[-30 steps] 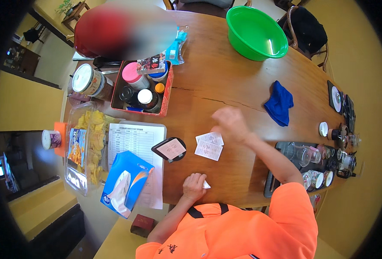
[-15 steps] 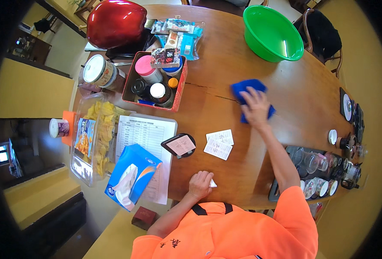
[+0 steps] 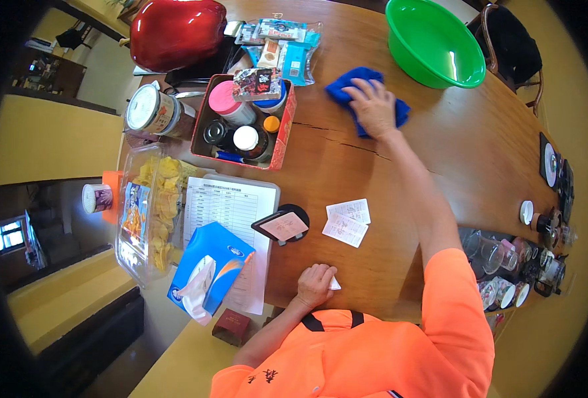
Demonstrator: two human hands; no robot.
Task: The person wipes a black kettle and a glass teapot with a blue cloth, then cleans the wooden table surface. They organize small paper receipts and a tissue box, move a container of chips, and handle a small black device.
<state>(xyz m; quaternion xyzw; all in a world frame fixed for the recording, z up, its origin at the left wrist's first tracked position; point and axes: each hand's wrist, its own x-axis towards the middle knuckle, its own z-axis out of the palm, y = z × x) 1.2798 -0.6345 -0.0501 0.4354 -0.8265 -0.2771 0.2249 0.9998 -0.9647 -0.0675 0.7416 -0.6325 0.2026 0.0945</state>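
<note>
1. Since the earlier frames our right hand (image 3: 373,106) has left the paper slips near the middle of the desk and reached out to the 12 o'clock side, where it now lies on the crumpled blue cloth (image 3: 367,99).
2. That right hand is spread flat, fingers splayed, palm down on the cloth; blue fabric shows at both sides of it.
3. The blue cloth sits on the brown wooden desk (image 3: 440,159), just at 8 o'clock of the round green plastic basin (image 3: 433,40) and at 3 o'clock of the red rectangular tray of jars and bottles (image 3: 244,123).
4. Our left hand (image 3: 315,285) has stayed at the near edge of the desk, at 6 o'clock, loosely curled, knuckles up, over a small scrap of white paper (image 3: 334,284) that peeks out at its right.
5. Two white printed paper slips (image 3: 347,222) lie between our hands, just beside a small black stand with a pinkish card (image 3: 282,225).
6. At 9 o'clock of the left hand we see a blue tissue box (image 3: 208,268) resting partly on a printed white sheet (image 3: 231,212).
7. At 3 o'clock, by the desk's edge, stands a cluster of clear glass cups (image 3: 506,265).
</note>
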